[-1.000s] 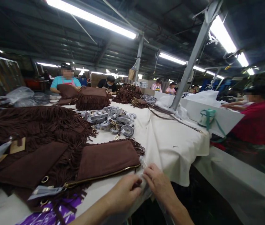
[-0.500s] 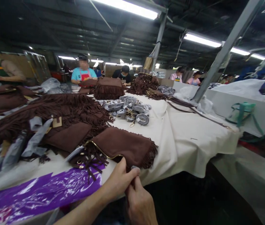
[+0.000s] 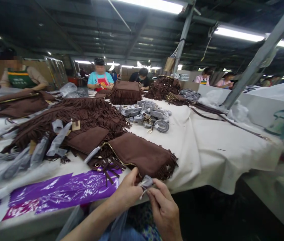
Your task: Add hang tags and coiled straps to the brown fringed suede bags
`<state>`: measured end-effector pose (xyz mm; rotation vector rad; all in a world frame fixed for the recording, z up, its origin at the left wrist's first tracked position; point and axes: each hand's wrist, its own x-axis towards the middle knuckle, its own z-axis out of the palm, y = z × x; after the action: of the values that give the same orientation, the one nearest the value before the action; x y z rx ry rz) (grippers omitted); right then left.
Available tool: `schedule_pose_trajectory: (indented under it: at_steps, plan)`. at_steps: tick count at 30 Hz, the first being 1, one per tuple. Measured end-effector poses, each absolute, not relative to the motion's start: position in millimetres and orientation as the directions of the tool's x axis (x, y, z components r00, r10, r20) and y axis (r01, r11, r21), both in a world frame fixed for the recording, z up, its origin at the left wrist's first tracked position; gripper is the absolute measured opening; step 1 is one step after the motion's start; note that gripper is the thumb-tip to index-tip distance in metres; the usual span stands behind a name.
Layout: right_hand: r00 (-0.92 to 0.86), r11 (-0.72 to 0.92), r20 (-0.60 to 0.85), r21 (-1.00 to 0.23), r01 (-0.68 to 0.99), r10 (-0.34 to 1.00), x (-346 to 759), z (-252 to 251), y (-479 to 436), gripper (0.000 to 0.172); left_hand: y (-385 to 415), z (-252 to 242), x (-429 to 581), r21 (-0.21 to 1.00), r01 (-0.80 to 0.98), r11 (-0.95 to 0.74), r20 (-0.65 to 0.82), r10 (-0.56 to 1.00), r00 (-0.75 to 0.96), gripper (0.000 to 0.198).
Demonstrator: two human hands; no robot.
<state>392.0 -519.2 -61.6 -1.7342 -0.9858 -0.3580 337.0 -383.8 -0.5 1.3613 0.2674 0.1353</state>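
Note:
My left hand (image 3: 128, 189), closed in a pinch, is at the near edge of the table beside the open corner of a brown suede fringed bag (image 3: 142, 154). Between my hands is the end of a grey plastic-wrapped strip (image 3: 147, 181), with thin whitish string around it. My right hand (image 3: 165, 209) grips this wrapped strip from the right, thumb and fingers bent together. A gold zipper edges the bag on its left side. More grey wrapping (image 3: 118, 222) hangs below my left forearm.
Coiled, wrapped straps (image 3: 152, 113) with gold clasps lie beyond the bag. Fringed brown bags (image 3: 78, 113) are heaped at left, near purple plastic (image 3: 73, 187). A leather strap (image 3: 242, 129) crosses the white cloth (image 3: 214, 134). Several people work behind the table; a slanted post (image 3: 260, 53) stands at right.
My right hand has moved slightly right and turned, so the grey wrapped end and its string show between my hands. The whole view has shifted, with table things appearing farther right.

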Motion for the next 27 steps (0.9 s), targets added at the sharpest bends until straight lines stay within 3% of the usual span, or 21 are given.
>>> schedule_pose_trajectory:
  at_steps: [4, 8, 11, 15, 18, 23, 27]
  plan:
    - [0.603, -0.070, 0.697, -0.630, 0.773, 0.388, 394, -63, -518, 0.018, -379, 4, 334, 0.984, 0.035, 0.175, -0.075, 0.222, 0.972, 0.045]
    - [0.568, 0.014, 0.691, -0.641, 0.768, 0.447, 388, -59, -514, 0.023, -379, 7, 332, 0.977, 0.061, 0.205, -0.102, 0.197, 0.975, 0.037]
    - [0.547, 0.013, 0.674, -0.636, 0.771, 0.496, 385, -63, -508, 0.026, -382, 3, 336, 0.983, 0.064, 0.172, -0.109, 0.264, 0.958, 0.039]
    - [0.483, 0.044, 0.706, -0.586, 0.809, 0.519, 383, -68, -506, 0.029, -385, -5, 346, 0.996, -0.026, 0.090, -0.007, 0.350, 0.937, 0.037]
    - [0.561, 0.083, 0.659, -0.682, 0.727, 0.502, 384, -68, -512, 0.022, -385, -11, 348, 0.999, -0.044, -0.004, 0.043, 0.347, 0.937, 0.029]
    - [0.821, 0.063, 0.453, -0.885, 0.462, 0.347, 393, -69, -525, 0.016, -383, -15, 345, 0.998, 0.062, -0.032, -0.049, 0.314, 0.948, 0.025]
    - [0.864, 0.017, 0.353, -0.928, 0.372, 0.359, 397, -66, -526, 0.021, -383, -13, 343, 0.995, 0.072, -0.075, -0.049, 0.280, 0.959, 0.020]
